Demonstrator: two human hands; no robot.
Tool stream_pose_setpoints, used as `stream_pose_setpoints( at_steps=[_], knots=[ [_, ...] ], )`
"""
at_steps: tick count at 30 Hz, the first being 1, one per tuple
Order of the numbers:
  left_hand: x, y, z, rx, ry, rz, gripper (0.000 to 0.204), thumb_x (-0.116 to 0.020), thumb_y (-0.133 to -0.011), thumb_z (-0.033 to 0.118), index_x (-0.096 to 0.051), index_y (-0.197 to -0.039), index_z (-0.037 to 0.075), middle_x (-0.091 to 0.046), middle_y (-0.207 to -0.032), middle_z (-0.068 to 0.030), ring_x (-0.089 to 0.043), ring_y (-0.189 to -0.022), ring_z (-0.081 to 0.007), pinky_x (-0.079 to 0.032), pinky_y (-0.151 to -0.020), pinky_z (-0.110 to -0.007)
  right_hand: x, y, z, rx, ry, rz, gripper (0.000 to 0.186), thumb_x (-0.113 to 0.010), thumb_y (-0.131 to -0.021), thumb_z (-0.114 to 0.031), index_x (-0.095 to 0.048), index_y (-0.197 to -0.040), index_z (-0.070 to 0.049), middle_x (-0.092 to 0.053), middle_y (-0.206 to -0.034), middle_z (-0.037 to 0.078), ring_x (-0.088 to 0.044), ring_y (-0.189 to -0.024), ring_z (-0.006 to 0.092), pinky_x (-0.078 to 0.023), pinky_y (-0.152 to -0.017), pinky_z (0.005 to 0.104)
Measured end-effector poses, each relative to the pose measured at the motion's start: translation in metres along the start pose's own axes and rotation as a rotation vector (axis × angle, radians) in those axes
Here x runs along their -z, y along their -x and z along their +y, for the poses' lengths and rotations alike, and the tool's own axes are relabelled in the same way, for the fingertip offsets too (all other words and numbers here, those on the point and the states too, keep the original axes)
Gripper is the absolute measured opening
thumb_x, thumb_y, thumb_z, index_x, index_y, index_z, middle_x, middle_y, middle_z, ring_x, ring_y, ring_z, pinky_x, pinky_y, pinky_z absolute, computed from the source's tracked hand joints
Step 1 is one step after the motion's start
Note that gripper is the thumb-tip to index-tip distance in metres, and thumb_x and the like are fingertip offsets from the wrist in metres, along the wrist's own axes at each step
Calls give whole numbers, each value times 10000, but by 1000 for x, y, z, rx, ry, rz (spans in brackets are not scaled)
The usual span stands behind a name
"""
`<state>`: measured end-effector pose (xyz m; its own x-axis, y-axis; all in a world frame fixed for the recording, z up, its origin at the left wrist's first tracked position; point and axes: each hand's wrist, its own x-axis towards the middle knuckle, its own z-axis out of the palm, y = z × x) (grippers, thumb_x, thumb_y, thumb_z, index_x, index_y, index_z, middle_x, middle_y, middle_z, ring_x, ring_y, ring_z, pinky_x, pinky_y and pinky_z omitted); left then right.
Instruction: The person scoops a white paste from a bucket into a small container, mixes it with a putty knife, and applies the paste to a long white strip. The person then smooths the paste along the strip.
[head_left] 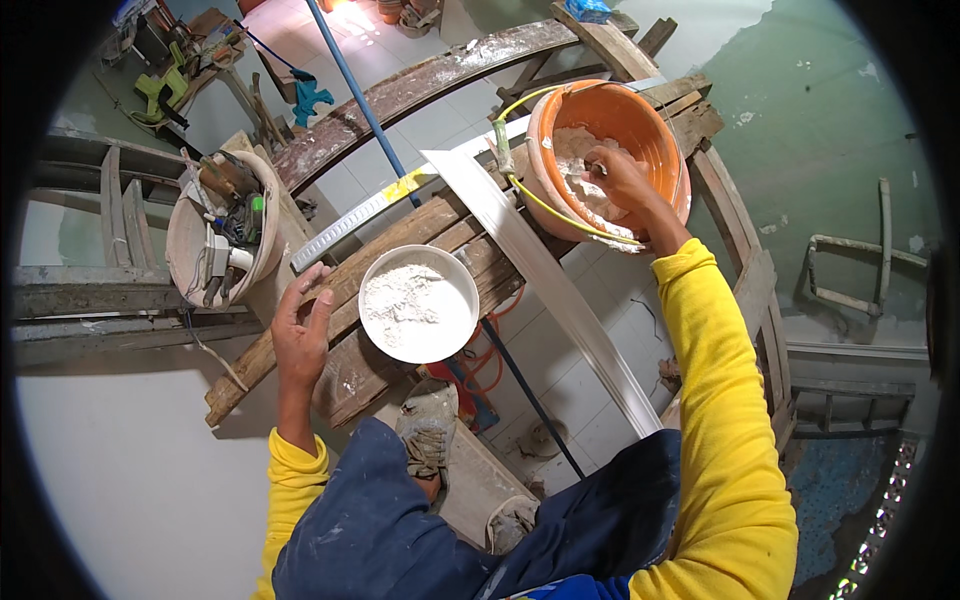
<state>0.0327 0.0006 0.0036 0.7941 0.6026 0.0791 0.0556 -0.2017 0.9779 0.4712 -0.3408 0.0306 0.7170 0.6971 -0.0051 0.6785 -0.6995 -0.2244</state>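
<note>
A white bowl holding white powder stands on rough wooden planks in front of me. To the left of it, my left hand holds nothing, its thumb and fingers apart, near the end of a perforated metal strip. My right hand is down inside an orange bucket that has white powder in it. The fingers of that hand are curled closed; what they hold, if anything, is hidden.
A long white moulding slants between bowl and bucket toward my legs. At the left, a tool-filled bucket stands beside the planks. A blue pole rises behind, and a curved wooden beam crosses farther back.
</note>
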Motion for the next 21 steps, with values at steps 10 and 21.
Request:
stream_pose_setpoints(
  at_steps=[10,21],
  knots=[
    [4,3,-3,-17,-1,42,399,-659,-1061,81,-620,-1446,-15,-696,-1370,-144,-646,-1277,-205,-519,-1080,-343,66,37,-17,-124,-60,1,324,-759,-1008,-292,-705,-1252,-85,-761,-1171,119,-716,-1112,292,-521,-972,447],
    [17,16,0,7,-77,96,411,-666,-1056,79,-618,-1455,-9,-701,-1345,-128,-643,-1249,-187,-519,-1055,-339,123,96,-67,-30,-104,165,304,-773,-993,-216,-704,-1253,-73,-756,-1160,146,-736,-1042,301,-549,-925,416]
  ],
)
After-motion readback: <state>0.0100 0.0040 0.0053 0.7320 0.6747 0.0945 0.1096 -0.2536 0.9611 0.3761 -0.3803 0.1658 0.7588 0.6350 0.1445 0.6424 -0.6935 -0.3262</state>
